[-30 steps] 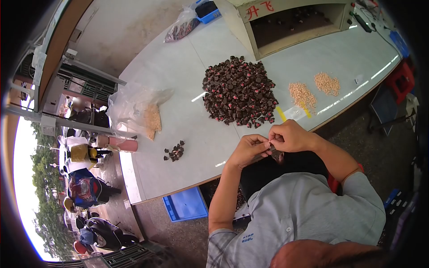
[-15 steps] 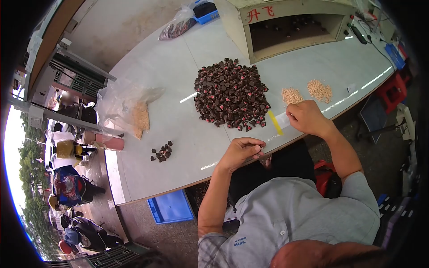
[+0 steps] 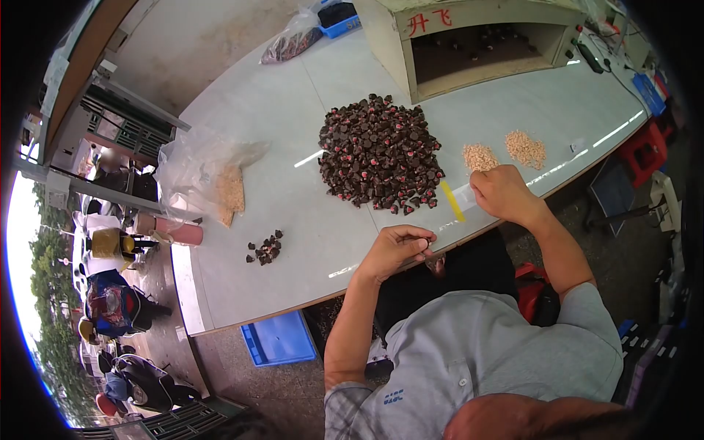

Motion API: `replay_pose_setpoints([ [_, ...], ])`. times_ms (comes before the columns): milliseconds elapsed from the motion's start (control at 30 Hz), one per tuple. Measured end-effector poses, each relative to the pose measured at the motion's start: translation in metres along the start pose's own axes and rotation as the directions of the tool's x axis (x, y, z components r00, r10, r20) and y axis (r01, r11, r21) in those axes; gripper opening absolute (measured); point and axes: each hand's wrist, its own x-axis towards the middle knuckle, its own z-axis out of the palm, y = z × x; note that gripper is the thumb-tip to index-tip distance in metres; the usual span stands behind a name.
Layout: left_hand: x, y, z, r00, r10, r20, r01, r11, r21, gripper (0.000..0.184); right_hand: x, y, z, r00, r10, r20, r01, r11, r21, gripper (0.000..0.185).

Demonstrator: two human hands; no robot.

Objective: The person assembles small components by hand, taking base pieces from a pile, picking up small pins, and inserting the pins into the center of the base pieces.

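My left hand (image 3: 396, 251) is closed in a pinch at the table's near edge, holding a small dark piece (image 3: 427, 243) like those in the heap. My right hand (image 3: 506, 193), its fingers bent and pressed together, rests just below a pile of small beige pieces (image 3: 480, 158); whatever its fingertips hold is hidden or too small to name. A second beige pile (image 3: 525, 149) lies to the right of the first. Beyond my left hand spreads a big heap of dark pieces with pink-red spots (image 3: 378, 154). Farther left sits a small group of dark pieces (image 3: 265, 249).
Yellow tape (image 3: 452, 201) marks the table (image 3: 293, 198) between heap and right hand. A clear plastic bag with beige pieces (image 3: 231, 194) lies left. An open-fronted box (image 3: 389, 55) stands at the back. Below the table edge is a blue tray (image 3: 282, 339).
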Motion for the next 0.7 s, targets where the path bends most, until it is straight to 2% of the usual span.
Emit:
replay_pose_setpoints([
  [133,0.000,-0.001,-0.001,1.000,0.006,0.002,-0.006,1.000,-0.002,0.026,-0.002,-0.001,0.000,0.999,0.026,-0.029,-0.024,0.998,0.054,0.007],
  [233,0.001,-0.003,-0.003,1.000,0.032,0.000,-0.032,0.999,-0.021,0.028,-0.001,-0.011,-0.003,0.991,0.020,-0.135,0.015,0.967,0.252,0.008],
  [333,0.000,-0.004,-0.006,0.999,0.049,-0.004,-0.049,0.997,-0.061,0.029,-0.001,-0.037,-0.006,0.993,0.101,-0.068,-0.053,0.861,0.505,0.010],
  [433,0.001,-0.006,-0.007,0.999,0.045,-0.001,-0.045,0.994,-0.095,0.030,-0.004,-0.063,0.012,0.993,0.093,-0.069,-0.026,0.758,0.652,0.011],
  [533,0.002,-0.011,-0.011,1.000,0.030,-0.007,-0.031,0.992,-0.124,0.029,-0.003,-0.081,0.028,0.990,0.079,-0.114,0.021,0.729,0.685,0.010],
  [700,0.001,-0.010,-0.010,0.999,0.040,-0.026,-0.043,0.991,-0.127,0.028,0.001,-0.086,0.038,0.984,0.041,-0.172,0.076,0.780,0.621,0.011],
])
